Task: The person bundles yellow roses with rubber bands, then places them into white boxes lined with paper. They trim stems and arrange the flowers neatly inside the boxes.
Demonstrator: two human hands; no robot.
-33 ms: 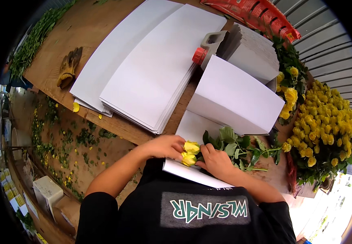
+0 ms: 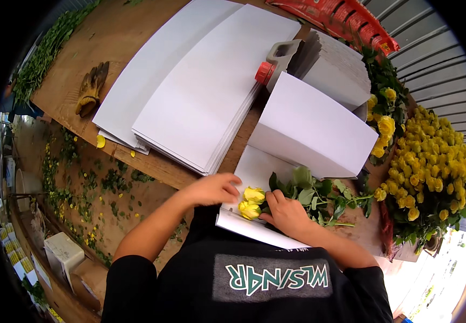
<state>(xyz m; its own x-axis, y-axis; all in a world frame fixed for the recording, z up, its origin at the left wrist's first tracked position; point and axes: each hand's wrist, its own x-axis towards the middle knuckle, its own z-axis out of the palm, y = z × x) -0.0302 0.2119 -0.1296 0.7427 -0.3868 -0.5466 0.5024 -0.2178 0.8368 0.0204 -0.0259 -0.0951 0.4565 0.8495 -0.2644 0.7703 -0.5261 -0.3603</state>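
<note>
Almost nothing has moved since the earlier frame: both hands stay at the two yellow roses (image 2: 250, 202) lying on a white sheet (image 2: 254, 171) at the near edge of the wooden table (image 2: 128, 21). The rose stems are mostly hidden under the right hand (image 2: 287, 212) and the green leaves (image 2: 319, 195). The left hand (image 2: 214, 188) lies flat, fingers stretched toward the blooms and touching them; whether it grips anything cannot be told. The right hand rests knuckles up, fingers curled loosely over the stems just behind the blooms. Paper stacks (image 2: 200, 91) lie beyond, and a mass of yellow roses (image 2: 432, 161) sits at the right.
</note>
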